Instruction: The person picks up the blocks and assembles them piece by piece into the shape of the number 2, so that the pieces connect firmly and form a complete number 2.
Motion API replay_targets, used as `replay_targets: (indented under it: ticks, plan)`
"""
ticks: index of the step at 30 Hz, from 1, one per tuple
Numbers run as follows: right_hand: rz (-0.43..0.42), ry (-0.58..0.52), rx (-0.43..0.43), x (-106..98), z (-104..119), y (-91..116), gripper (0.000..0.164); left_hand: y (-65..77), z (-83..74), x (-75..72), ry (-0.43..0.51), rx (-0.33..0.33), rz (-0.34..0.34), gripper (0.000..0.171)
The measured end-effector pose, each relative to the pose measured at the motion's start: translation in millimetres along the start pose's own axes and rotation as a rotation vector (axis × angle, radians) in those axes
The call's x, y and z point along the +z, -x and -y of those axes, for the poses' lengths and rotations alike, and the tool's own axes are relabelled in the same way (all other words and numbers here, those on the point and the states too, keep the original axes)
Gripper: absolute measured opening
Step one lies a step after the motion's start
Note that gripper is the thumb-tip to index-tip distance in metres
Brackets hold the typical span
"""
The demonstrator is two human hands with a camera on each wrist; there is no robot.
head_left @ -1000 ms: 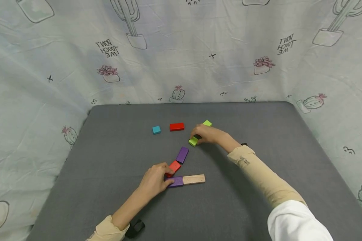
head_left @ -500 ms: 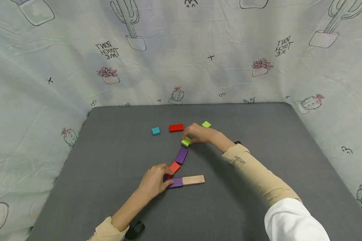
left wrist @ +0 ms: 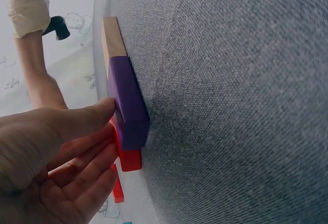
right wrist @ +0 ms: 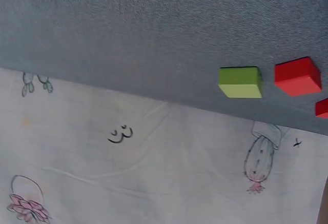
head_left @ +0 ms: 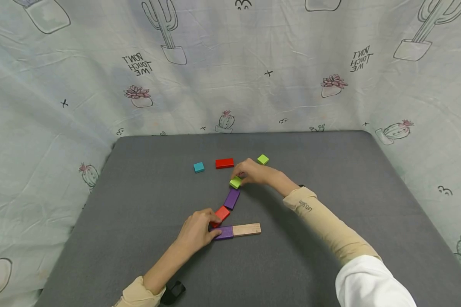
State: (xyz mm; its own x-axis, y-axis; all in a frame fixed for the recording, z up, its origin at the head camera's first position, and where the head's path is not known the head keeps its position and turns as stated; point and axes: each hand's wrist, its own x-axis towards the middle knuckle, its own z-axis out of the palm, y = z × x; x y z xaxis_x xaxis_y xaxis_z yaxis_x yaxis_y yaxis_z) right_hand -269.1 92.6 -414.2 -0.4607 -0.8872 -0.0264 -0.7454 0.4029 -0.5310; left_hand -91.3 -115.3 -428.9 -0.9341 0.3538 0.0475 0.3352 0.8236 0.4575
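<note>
My right hand (head_left: 255, 171) pinches a lime-green block (head_left: 235, 183) just beyond the far end of a purple block (head_left: 232, 199) in the head view. I cannot tell whether these two blocks touch. My left hand (head_left: 195, 228) rests at the near end of the row, its fingers on a red block (head_left: 222, 212) and its thumb on a second purple block (left wrist: 125, 93). End to end with that purple block lies a plain wooden block (head_left: 247, 229). In the right wrist view the held block and nearly all of the right hand are out of sight.
Toward the back of the grey table (head_left: 157, 192) lie a small blue block (head_left: 199, 167), a red block (head_left: 224, 163) and another green block (head_left: 263, 159). A cactus-print cloth (head_left: 230, 76) hangs behind the table and along its sides.
My right hand has moved left and slightly nearer with the green block, bringing it to the purple block's far end. My left hand has stayed in place on the red and purple blocks.
</note>
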Motion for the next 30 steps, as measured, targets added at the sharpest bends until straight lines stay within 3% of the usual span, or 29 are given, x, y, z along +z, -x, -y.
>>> replay_targets:
  ticks: [4,15,30]
  plan:
    - [-0.022,0.016,0.02,-0.7,-3.8,3.6,0.033,0.8,-0.2,1.0,0.009,0.001,0.0,0.024]
    - [0.062,0.099,0.014,2.8,-4.7,-0.4,0.032,0.5,-0.2,1.6,0.003,0.0,0.002,0.025]
    - [0.095,0.121,0.049,5.4,-1.5,-6.6,0.029,0.3,0.7,1.4,0.011,0.001,-0.014,0.025]
